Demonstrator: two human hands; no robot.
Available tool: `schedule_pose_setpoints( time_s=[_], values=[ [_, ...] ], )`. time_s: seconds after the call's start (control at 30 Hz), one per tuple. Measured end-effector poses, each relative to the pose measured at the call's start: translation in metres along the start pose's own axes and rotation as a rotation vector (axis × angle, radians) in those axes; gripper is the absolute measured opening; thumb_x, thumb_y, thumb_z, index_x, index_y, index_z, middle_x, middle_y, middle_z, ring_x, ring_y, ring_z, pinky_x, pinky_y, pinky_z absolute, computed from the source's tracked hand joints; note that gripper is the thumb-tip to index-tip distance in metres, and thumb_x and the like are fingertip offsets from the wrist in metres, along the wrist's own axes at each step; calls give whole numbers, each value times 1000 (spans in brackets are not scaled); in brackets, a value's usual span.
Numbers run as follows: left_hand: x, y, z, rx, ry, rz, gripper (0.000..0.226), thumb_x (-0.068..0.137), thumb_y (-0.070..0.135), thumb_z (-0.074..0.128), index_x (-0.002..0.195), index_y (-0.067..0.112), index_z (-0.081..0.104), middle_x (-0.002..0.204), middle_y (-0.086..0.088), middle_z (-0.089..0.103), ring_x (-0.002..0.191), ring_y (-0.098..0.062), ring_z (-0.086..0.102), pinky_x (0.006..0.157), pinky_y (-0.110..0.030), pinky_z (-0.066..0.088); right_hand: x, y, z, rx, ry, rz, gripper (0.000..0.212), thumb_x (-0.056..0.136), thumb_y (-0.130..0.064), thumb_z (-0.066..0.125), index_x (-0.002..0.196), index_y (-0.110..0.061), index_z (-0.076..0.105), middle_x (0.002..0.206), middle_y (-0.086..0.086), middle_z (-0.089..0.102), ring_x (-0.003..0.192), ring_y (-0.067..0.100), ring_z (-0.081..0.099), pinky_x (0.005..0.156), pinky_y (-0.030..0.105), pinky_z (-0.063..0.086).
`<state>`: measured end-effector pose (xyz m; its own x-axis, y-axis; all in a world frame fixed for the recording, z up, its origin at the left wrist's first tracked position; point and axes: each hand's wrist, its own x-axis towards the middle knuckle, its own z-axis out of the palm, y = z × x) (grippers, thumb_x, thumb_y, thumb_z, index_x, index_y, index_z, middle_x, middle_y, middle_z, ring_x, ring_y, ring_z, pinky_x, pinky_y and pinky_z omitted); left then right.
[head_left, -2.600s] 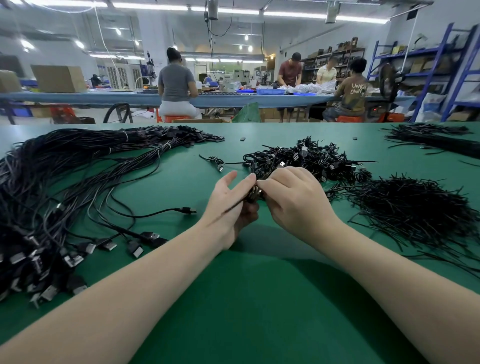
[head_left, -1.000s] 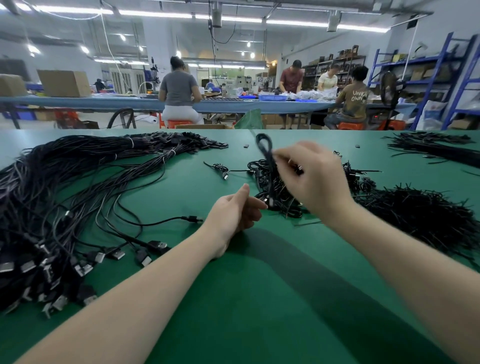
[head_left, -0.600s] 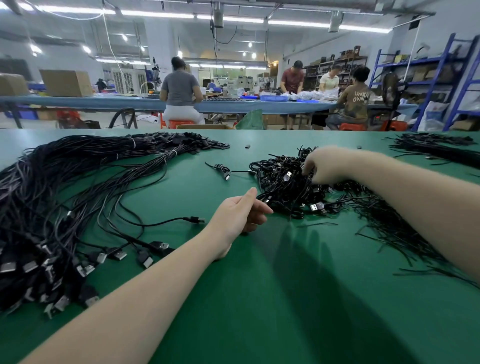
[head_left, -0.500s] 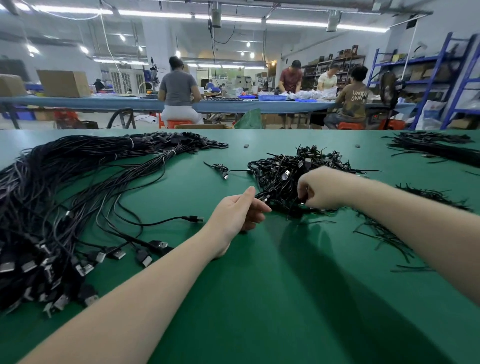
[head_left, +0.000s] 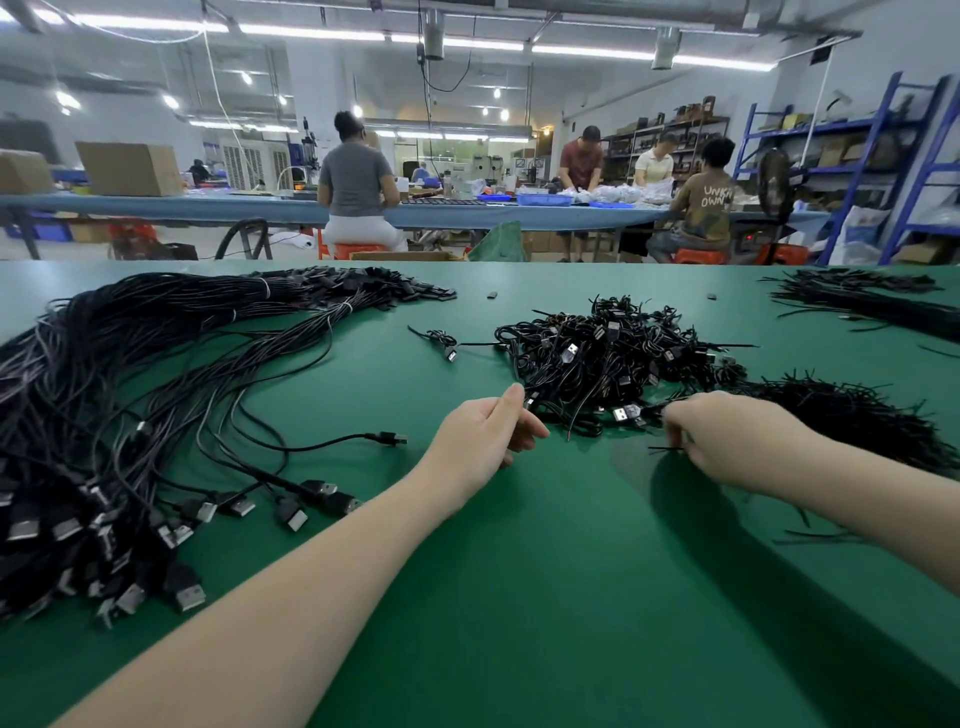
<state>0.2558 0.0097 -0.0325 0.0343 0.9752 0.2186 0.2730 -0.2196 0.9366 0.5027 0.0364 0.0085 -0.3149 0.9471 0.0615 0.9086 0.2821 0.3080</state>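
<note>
Green cloth covers the big table (head_left: 571, 597). The right hand (head_left: 727, 441) is curled, and its fingertips pinch one thin black tie (head_left: 658, 448), low over the cloth and near the heap of ties (head_left: 841, 415). The left hand (head_left: 483, 441) rests on the table with its fingers loose and close together. It holds nothing and sits just beside the pile of tied cables (head_left: 608, 364).

The tie is very thin, so I think it could slip out of the pinch, or a second tie could come along with it. The long loose cables (head_left: 130, 389) on the left look tangled. Pulling one out fast could drag others along too.
</note>
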Motion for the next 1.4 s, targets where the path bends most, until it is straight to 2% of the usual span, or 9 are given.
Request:
schedule_pose_setpoints(
  time_s=[0.17,0.27,0.4,0.53,0.67,0.77,0.93,1.13,1.4],
  values=[
    [13,14,-18,589,270,268,30,101,33,35,109,19,61,108,-3,60,102,-20,55,90,-34,44,-8,-39,-17,-265,241,28,22,84,-7,49,96,-25,53,94,-6,59,92,18,59,70,30,31],
    [33,15,-62,859,264,-74,33,96,21,39,127,19,50,131,-12,46,116,-32,50,99,-43,41,-6,-97,-20,169,313,-38,16,90,-22,47,103,-24,54,102,-3,59,91,22,60,64,30,35],
    [20,-4,-125,1368,-65,-507,45,94,27,43,135,12,37,140,-17,35,128,-36,38,106,-44,36,-2,-147,-7,524,282,-38,22,95,-38,42,106,-23,55,105,-1,51,91,24,59,65,30,42],
    [-13,-5,-186,1411,-261,-382,11,96,34,41,96,27,49,108,2,59,94,-18,52,83,-28,41,0,-144,2,655,323,-63,18,94,-38,45,102,-28,57,98,-7,52,84,17,57,65,28,45],
    [-37,3,-234,1559,-325,-450,32,93,49,45,70,29,51,74,14,57,70,-1,52,65,-20,38,2,-144,4,650,354,-88,16,93,-36,45,102,-32,57,96,-10,55,86,15,56,64,27,44],
    [-26,6,-250,1441,-224,-485,10,88,39,58,86,30,61,80,15,62,77,-4,58,70,-19,44,3,-147,5,642,367,-97,17,94,-35,43,104,-33,56,98,-10,57,87,15,56,61,26,40],
    [-1,-19,-237,1617,45,-408,33,92,18,47,125,19,47,123,-3,46,111,-26,52,88,-39,48,3,-146,5,667,339,-105,15,93,-34,44,102,-35,56,90,-13,54,86,12,53,61,27,36],
    [17,-34,-226,1785,152,-527,30,81,-5,50,106,8,61,108,-8,58,97,-30,60,68,-33,43,7,-146,4,678,315,-124,11,93,-33,44,99,-35,53,73,-14,44,78,10,48,56,28,32],
    [24,-40,-254,1630,177,-555,12,92,9,46,84,10,54,86,-2,54,80,-24,57,66,-33,44,8,-146,5,680,320,-129,10,93,-33,43,97,-35,52,70,-15,43,73,9,47,51,24,30]
  ],
)
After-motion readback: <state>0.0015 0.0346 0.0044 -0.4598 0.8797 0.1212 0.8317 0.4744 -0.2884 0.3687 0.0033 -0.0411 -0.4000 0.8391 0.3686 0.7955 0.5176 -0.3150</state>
